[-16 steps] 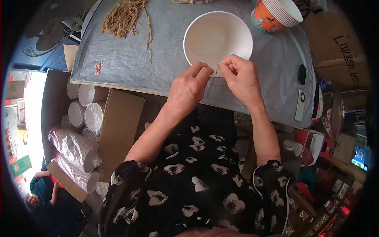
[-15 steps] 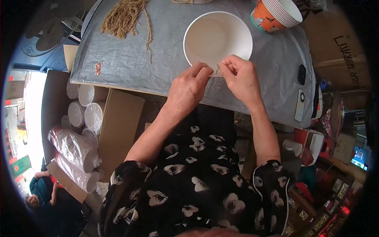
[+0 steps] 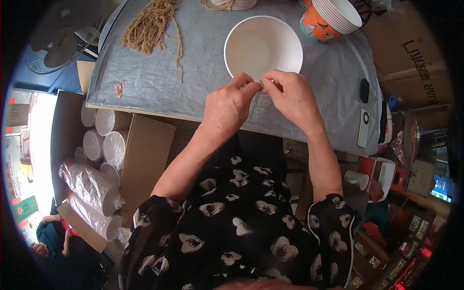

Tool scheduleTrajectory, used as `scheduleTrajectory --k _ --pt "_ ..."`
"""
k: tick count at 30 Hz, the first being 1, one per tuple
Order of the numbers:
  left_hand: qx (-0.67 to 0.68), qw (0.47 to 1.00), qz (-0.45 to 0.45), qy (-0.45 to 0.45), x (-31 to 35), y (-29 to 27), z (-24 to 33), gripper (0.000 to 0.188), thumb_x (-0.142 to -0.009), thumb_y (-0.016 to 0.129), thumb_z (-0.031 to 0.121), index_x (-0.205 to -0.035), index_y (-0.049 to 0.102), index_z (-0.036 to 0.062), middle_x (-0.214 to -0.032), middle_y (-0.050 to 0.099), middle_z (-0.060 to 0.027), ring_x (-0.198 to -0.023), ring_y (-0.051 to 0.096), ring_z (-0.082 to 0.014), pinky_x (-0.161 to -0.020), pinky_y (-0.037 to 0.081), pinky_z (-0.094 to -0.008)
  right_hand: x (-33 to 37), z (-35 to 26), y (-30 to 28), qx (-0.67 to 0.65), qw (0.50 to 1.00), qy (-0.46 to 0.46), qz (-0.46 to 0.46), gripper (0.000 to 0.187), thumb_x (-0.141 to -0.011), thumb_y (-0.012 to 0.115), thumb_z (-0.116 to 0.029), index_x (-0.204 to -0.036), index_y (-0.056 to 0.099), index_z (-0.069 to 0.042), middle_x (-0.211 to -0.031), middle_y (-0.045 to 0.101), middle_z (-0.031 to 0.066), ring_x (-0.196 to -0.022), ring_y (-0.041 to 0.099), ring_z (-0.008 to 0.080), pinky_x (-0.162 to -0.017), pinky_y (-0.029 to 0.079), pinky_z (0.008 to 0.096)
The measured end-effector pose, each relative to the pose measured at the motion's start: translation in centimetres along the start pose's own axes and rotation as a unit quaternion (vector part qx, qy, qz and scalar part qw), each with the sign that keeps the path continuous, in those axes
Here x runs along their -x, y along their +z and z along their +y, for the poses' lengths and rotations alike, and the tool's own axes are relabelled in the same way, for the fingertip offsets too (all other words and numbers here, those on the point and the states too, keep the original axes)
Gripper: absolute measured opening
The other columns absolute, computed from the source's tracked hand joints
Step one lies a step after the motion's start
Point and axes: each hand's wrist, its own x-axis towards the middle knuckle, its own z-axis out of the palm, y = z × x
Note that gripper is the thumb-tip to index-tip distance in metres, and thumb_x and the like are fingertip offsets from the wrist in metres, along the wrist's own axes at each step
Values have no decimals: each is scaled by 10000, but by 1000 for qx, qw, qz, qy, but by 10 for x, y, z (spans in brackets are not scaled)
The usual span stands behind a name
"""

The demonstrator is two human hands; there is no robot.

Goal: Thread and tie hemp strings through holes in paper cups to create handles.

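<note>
A large white paper bucket (image 3: 289, 44) stands on the grey-covered table (image 3: 203, 63), its open mouth toward me. Just in front of its near rim, my left hand (image 3: 226, 104) and my right hand (image 3: 296, 100) meet with fingertips pinched. Between them is a thin bit of brown string (image 3: 261, 86), mostly hidden by the fingers. At the far left of the table lies a loose bundle of brown string (image 3: 149, 30), with one strand trailing toward me.
A stack of orange patterned paper buckets (image 3: 323, 23) leans at the back right; another string-wrapped stack (image 3: 236, 4) is at the top edge. A black object (image 3: 364, 90) and a white strip (image 3: 363, 128) lie at right. Left below, a carton (image 3: 145, 159) stands beside wrapped white cups (image 3: 92, 186).
My fingertips have come closer together, and less of the string shows between them. The view has shifted slightly, so the table things sit a little differently in it.
</note>
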Motion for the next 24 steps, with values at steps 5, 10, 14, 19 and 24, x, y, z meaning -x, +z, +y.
scheduleTrajectory --k 5,10,14,19,24 --pt "-14 1000 4 -8 -2 -1 1 158 -908 633 82 -1034 706 142 -1018 672 -45 -828 694 -320 -668 561 -428 10 9 -3 -109 994 17 22 160 -924 661 -135 -1031 677 -17 -760 704 163 -630 682 258 -615 530 347" --pt "-4 1000 25 0 -9 -3 3 182 -902 574 76 -1033 682 140 -980 654 -74 -736 696 -348 -612 566 -464 40 17 13 -347 931 59 91 183 -966 644 -111 -1113 655 -3 -874 711 27 -638 553 39 -567 448 185" --pt "7 999 37 6 -10 -2 3 173 -912 573 86 -1039 678 138 -970 650 -86 -736 692 -358 -605 561 -474 50 28 53 -286 938 104 165 142 -904 726 -72 -1023 715 4 -835 685 -7 -666 572 42 -608 467 219" --pt "0 1000 30 6 -7 -2 5 166 -911 571 81 -1034 673 126 -964 647 -97 -740 691 -365 -602 561 -475 37 23 74 -307 924 113 201 186 -899 736 -76 -1064 718 7 -798 675 -13 -676 562 44 -615 464 225" --pt "-1 999 32 10 -5 -5 0 167 -909 566 80 -1031 672 123 -973 650 -98 -747 692 -368 -601 559 -478 33 21 79 -385 893 124 197 110 -918 714 -72 -995 709 6 -761 650 -43 -697 564 28 -623 443 208"
